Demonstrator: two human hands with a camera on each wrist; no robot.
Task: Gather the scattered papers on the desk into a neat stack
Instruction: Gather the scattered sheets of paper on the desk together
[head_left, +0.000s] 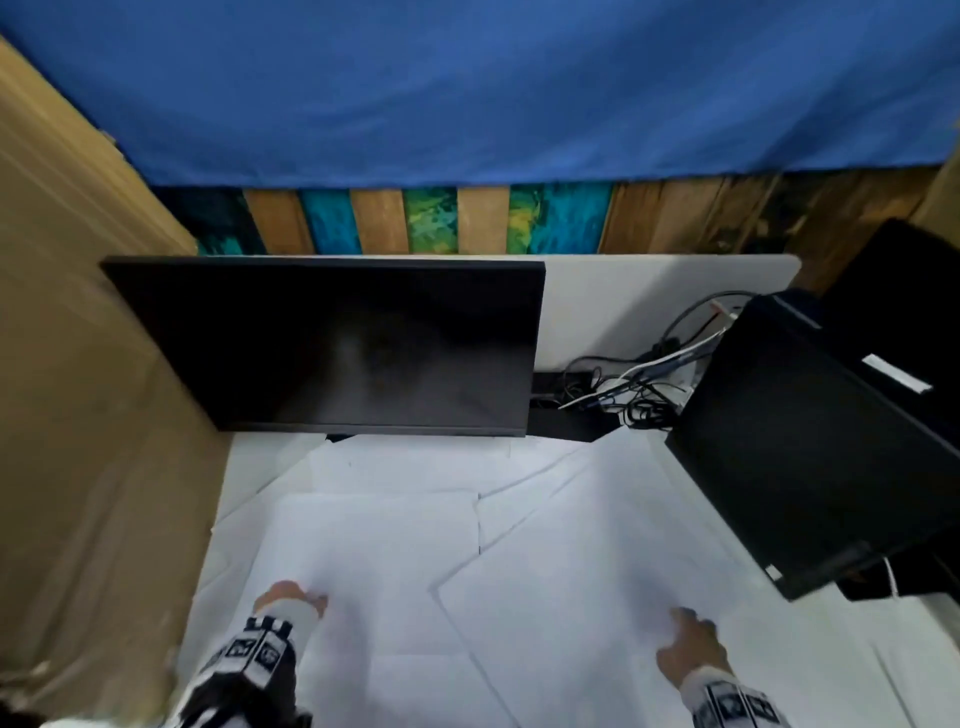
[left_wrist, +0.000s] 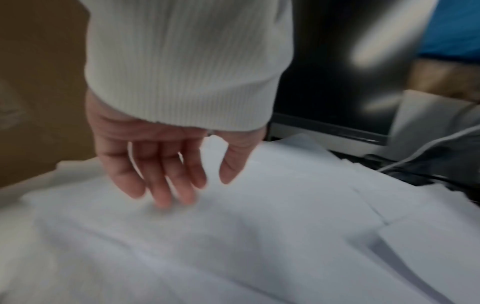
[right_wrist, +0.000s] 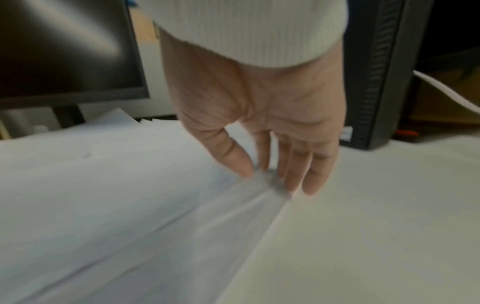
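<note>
Several white paper sheets (head_left: 519, 545) lie overlapping and askew across the white desk (head_left: 244, 452), in front of the monitor. My left hand (head_left: 288, 597) is over the near-left sheets (left_wrist: 259, 236). In the left wrist view the left hand (left_wrist: 182, 189) has straight, spread fingers whose tips just meet the top sheet, and it grips nothing. My right hand (head_left: 688, 634) is at the right edge of a large tilted sheet. In the right wrist view the right hand (right_wrist: 272, 179) pinches that sheet's edge (right_wrist: 207, 226) between thumb and fingers, and the paper puckers toward them.
A dark monitor (head_left: 332, 343) stands at the back of the desk. A black computer tower (head_left: 810, 441) is at the right with tangled cables (head_left: 639, 384) behind it. A cardboard wall (head_left: 78, 415) borders the left side.
</note>
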